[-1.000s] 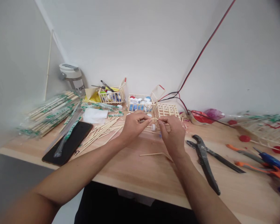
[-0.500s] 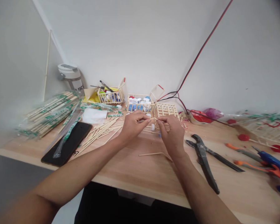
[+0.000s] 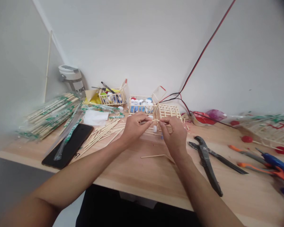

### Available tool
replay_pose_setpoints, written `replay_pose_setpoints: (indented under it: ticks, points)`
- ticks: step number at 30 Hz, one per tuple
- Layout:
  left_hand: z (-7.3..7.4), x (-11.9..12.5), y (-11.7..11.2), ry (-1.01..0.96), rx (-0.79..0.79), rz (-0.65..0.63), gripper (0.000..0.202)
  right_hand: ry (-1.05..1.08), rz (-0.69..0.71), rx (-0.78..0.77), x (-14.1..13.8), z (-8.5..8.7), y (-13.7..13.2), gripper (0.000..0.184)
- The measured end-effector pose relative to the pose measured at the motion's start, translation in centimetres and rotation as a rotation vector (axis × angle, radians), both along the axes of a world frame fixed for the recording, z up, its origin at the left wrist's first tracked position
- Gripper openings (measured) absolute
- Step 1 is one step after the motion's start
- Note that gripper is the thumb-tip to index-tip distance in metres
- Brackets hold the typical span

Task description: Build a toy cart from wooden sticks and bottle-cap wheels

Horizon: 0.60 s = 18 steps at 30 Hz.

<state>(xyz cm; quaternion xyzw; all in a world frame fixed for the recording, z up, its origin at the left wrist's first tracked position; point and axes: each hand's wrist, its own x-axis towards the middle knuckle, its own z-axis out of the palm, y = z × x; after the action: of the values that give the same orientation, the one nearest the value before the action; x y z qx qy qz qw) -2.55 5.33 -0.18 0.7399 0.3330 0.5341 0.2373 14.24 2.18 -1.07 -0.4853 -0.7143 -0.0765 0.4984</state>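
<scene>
Head cam: hands point(image 3: 134, 130) w/ stick point(image 3: 157, 120)

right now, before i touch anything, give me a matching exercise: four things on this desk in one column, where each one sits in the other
Things:
1. dark metal pliers
2. blue hot glue gun with orange trigger
3. small wooden-stick cage of plastic bottle caps
4. flat black phone or tablet

Places:
A. at the back of the desk, behind the left hand
B. left of the loose wooden sticks, under a plastic-wrapped stick
C. at the far right of the desk, cut off by the picture's edge
D. on the bare wood just right of the right hand

Pairs: 1-D, 2-C, 3-A, 4-B
</scene>
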Motion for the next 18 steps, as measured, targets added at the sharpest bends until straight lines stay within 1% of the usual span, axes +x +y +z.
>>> replay_pose_setpoints:
  ticks: [10, 18]
  points:
    - [-0.10, 0.01, 0.03, -0.010, -0.010, 0.012, 0.009, 0.001, -0.011, -0.019, -0.02, -0.03, 0.02, 0.009]
    - [-0.07, -0.06, 0.06, -0.002, -0.005, 0.050, 0.010, -0.017, -0.012, -0.050, 0.06, -0.08, 0.02, 0.014]
